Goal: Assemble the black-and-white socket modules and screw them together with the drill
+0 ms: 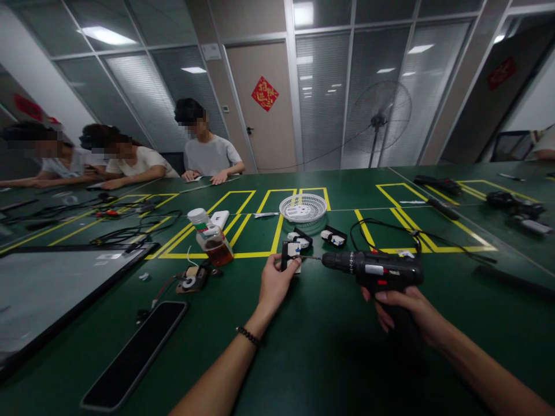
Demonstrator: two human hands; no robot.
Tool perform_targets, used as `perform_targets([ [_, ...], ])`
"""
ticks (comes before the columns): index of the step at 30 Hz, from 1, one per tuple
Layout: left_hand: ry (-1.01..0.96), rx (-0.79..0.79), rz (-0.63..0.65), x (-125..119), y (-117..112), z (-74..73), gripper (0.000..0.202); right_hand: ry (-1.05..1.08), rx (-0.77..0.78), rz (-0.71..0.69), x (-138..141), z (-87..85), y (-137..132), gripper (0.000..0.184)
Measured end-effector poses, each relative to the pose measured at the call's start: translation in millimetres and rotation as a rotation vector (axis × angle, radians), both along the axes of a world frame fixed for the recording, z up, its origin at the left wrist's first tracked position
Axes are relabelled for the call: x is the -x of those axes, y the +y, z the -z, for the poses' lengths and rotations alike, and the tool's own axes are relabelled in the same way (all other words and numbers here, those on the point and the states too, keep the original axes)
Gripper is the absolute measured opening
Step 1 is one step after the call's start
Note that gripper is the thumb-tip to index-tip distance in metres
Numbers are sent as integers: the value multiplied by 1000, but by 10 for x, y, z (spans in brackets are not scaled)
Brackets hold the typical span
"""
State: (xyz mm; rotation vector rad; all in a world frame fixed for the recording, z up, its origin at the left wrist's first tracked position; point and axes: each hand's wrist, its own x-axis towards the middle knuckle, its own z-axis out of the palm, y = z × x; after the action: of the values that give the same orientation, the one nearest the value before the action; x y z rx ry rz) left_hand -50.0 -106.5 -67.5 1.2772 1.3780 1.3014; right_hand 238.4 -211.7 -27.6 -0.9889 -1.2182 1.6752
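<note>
My right hand point(401, 309) is wrapped round the grip of a black cordless drill point(390, 270), held level above the green table. Its thin bit point(311, 257) points left, and the tip meets or nearly meets a small black-and-white block point(293, 249). That block is pinched upright between the thumb and fingers of my left hand point(277, 274). Just behind it lie two similar blocks: one black-and-white block point(302, 238) partly hidden by the held one, another black-and-white block point(333, 236) farther right.
A white plastic basket point(303, 218) sits beyond the blocks. To the left stand a bottle of brown liquid point(219, 254), a small device with wires point(192, 280), a phone point(136, 352) and a black-framed panel point(52, 294). Cables point(381, 225) lie behind the drill. Several people sit across the table.
</note>
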Motion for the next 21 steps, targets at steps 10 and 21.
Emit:
perform_targets([
  [10,-23,8,-52,-9,-9,-44,51,-23,16,8,6,58,0,29],
  [21,312,-87,-192,67,-17,-82,56,-70,17,-17,-6,-81,-22,30],
])
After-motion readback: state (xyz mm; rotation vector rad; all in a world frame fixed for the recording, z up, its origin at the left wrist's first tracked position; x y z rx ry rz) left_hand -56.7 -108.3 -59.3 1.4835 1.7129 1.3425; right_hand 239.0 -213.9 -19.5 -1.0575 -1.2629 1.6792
